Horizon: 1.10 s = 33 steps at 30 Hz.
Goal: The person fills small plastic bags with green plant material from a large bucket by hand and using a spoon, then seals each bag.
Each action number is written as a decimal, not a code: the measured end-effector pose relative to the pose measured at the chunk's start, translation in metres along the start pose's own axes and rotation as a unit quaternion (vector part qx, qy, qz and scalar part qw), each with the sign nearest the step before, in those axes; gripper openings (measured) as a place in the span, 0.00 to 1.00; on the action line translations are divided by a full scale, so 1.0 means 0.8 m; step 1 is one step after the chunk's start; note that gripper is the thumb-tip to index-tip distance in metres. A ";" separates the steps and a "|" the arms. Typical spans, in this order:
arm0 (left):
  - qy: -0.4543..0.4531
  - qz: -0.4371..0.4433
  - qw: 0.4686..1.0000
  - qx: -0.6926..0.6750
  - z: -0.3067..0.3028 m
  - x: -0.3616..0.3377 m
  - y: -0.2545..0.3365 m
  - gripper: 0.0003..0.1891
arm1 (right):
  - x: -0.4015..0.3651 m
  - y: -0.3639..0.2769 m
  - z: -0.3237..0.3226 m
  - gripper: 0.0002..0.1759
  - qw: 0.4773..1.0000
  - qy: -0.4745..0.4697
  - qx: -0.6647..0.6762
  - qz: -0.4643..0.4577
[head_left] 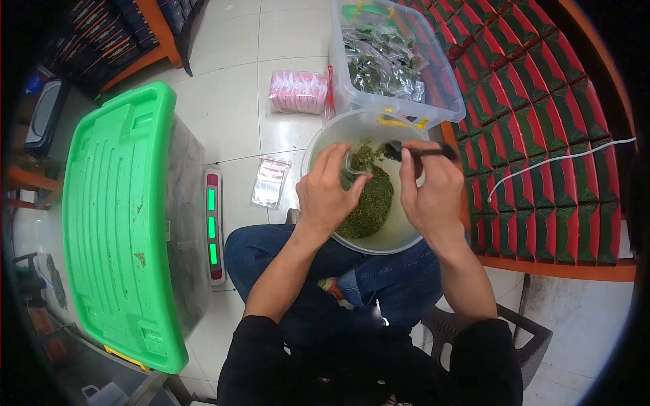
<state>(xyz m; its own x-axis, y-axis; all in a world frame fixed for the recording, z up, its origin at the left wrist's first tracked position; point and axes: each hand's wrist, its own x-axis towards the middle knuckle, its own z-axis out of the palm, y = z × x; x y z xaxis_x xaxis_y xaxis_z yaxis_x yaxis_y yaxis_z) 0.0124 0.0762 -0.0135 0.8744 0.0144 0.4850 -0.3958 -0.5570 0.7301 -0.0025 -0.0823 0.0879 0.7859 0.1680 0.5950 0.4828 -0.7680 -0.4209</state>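
A round translucent tub point(405, 229) rests at my lap, with a heap of green dried herb point(371, 206) inside. Over the tub's left side, my left hand point(328, 189) is closed round a small clear bag point(353, 162), its mouth turned to the right. My right hand point(431, 186) grips a dark scoop point(394, 150) by its handle, its head close to the bag's mouth. Some green herb point(366, 154) shows between the scoop and the bag.
A clear bin point(440, 101) of filled packets stands beyond the tub. Red and green boxes point(542, 176) fill the right table. To the left are a green-lidded box point(122, 216) and a scale point(214, 227). Empty bags point(271, 181) and a pink pack point(298, 92) lie on the floor.
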 end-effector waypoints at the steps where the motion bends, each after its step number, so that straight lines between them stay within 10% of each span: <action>1: 0.010 -0.008 1.000 -0.012 0.001 0.001 0.000 0.32 | 0.002 -0.001 -0.002 0.11 0.998 -0.019 -0.038 0.051; 9: 0.028 0.010 0.996 -0.084 -0.019 0.010 0.007 0.28 | -0.020 0.029 0.022 0.15 0.994 -0.075 -0.069 -0.050; 11: -0.098 -0.158 0.960 -0.212 -0.028 0.012 0.008 0.19 | -0.024 0.032 0.017 0.11 0.997 -0.046 -0.062 -0.021; 17: -0.085 -0.119 0.928 -0.343 -0.005 0.003 -0.019 0.07 | -0.040 0.059 0.021 0.09 0.984 -0.061 0.151 0.078; 24: -0.075 -0.147 0.939 -0.300 -0.004 0.004 -0.015 0.05 | -0.050 0.057 0.023 0.12 0.986 0.036 0.023 0.159; 33: -0.106 -0.177 0.891 -0.405 -0.014 0.007 -0.005 0.07 | -0.063 0.062 0.039 0.07 0.890 -0.091 0.353 0.274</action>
<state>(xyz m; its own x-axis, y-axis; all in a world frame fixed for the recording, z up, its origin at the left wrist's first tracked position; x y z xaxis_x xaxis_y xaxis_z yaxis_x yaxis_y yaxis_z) 0.0157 0.0878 -0.0080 0.9839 -0.1346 0.1174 -0.0835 0.2344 0.9686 -0.0059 -0.1097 0.0154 0.9966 0.0351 0.0744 0.0799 -0.1962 -0.9773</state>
